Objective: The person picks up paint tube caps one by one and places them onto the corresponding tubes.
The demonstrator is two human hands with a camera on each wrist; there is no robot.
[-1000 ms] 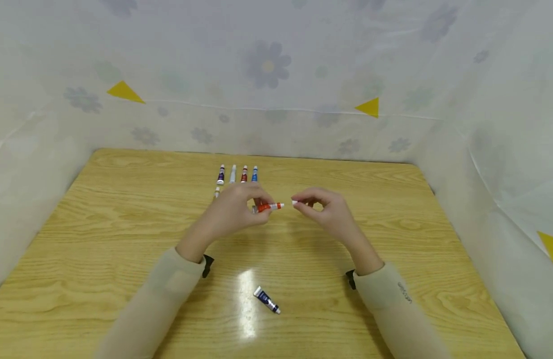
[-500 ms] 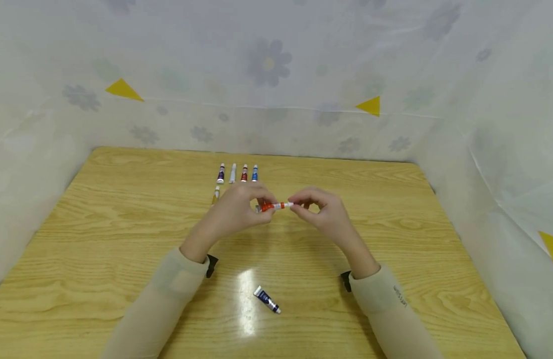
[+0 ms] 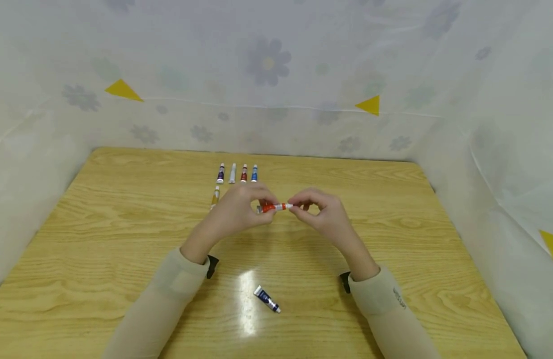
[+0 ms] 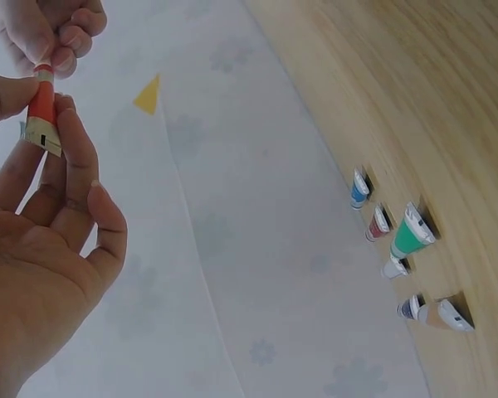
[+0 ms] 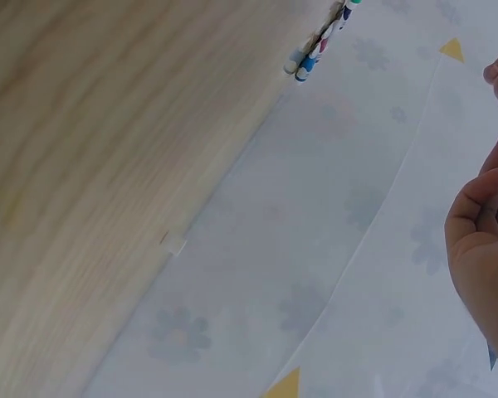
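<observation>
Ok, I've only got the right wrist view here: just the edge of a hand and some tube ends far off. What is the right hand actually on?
Observer: The right hand pinches the white cap end of a small red tube, seen from the head view.
Operator: And who holds the rest of it?
Observer: The left hand pinches the tube's body; both hands hold it above the wooden table.
Operator: Anything lying near me?
Observer: A dark blue tube lies alone on the table between the two sleeves, near the person.
Operator: How many tubes in that far row?
Observer: The left wrist view shows six, one of them a green tube.
</observation>
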